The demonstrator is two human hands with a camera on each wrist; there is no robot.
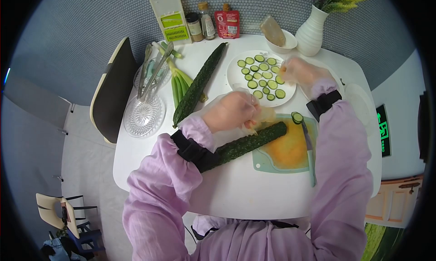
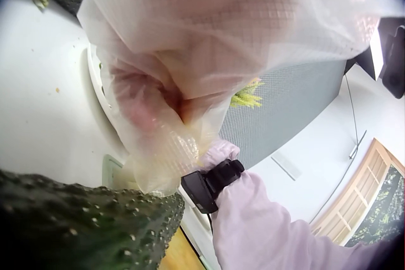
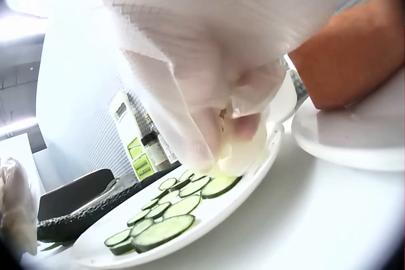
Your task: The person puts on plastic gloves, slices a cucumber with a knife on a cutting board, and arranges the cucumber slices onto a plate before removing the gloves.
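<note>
Both hands wear thin clear plastic gloves. My left hand (image 1: 232, 111) (image 2: 158, 150) curls over a long dark cucumber (image 1: 247, 142) (image 2: 82, 226) that lies slantwise across a green and orange cutting board (image 1: 286, 150). My right hand (image 1: 299, 72) (image 3: 221, 143) is at the right rim of a white plate (image 1: 236, 75) (image 3: 209, 216) and pinches a pale cucumber slice (image 3: 239, 150) just above it. Several cucumber slices (image 1: 262, 77) (image 3: 164, 229) lie on the plate. One slice (image 1: 297, 117) sits on the board beside a knife (image 1: 309, 147).
A second whole cucumber (image 1: 200, 81) and green onions (image 1: 179, 81) lie left of the plate. Glass dishes with tongs (image 1: 145, 111) stand at the table's left edge. A slicer (image 1: 170, 13), jars (image 1: 202, 25), red pouch (image 1: 227, 22), bowl (image 1: 279, 41) and vase (image 1: 311, 32) line the back.
</note>
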